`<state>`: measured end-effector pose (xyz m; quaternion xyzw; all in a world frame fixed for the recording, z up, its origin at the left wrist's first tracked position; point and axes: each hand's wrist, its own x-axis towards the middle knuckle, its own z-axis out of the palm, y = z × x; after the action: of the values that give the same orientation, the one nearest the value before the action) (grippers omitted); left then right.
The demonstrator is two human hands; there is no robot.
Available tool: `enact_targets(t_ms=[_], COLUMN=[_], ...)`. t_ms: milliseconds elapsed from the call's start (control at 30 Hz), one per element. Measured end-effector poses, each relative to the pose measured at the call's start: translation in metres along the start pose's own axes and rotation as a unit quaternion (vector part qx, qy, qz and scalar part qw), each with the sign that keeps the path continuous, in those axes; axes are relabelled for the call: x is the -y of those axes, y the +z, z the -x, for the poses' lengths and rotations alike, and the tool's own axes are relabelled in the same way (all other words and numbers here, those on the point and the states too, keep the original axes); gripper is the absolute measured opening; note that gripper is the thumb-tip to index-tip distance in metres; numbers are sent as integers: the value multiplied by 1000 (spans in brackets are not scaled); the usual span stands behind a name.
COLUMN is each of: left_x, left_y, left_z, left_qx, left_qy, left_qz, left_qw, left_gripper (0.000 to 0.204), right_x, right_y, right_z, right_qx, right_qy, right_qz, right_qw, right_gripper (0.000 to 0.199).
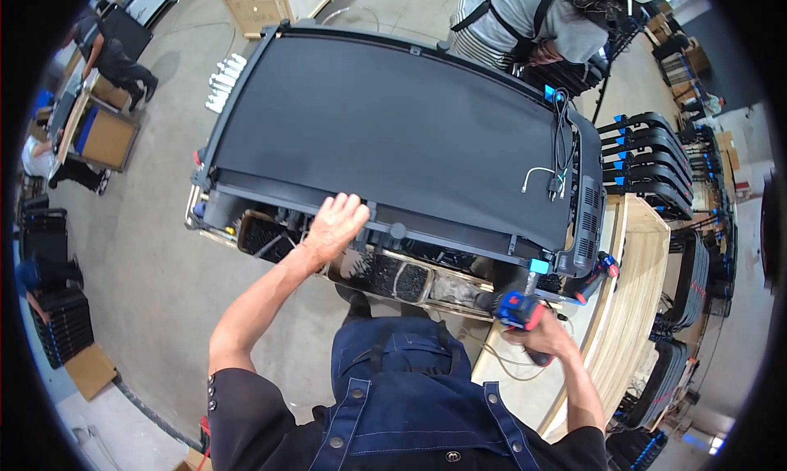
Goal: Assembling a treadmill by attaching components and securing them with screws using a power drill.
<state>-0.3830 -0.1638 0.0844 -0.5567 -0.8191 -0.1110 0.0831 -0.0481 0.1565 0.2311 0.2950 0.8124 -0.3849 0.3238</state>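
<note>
A treadmill deck (385, 118) with a wide black belt lies in front of me. My left hand (336, 225) rests on its near side rail, fingers stretched over the edge toward the belt. My right hand (545, 337) is closed around the handle of a blue and red cordless drill (519, 309). The drill is near the deck's near right corner, beside a blue-wrapped piece (538, 266). Whether its tip touches the frame I cannot tell. A coiled black cable (561, 135) with a white-ended lead lies on the belt's right end.
Parts bins (398, 278) sit under the near rail. A second red and blue power tool (608, 263) lies right of the deck by a wooden crate (631, 266). Black curved parts (652, 159) are stacked beyond. Another person (525, 20) bends at the far side; others are at left.
</note>
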Motion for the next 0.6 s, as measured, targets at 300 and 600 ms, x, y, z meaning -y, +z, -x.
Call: enact_targets(t_ms=[300,600], left_x=[12,12], left_y=[2,-9], left_z=[-12,-5], left_qx=[-32,67], left_qy=[49,73], left_qz=[-12,-17], left_qw=[998,995], left_gripper=[21,13], right_x=[-129,-100], right_y=[229,274], right_z=[-181,-249], right_qx=[-125,-190], right_qy=[178,118], right_qz=[31,90], right_qw=[976,970], right_gripper=[86,50])
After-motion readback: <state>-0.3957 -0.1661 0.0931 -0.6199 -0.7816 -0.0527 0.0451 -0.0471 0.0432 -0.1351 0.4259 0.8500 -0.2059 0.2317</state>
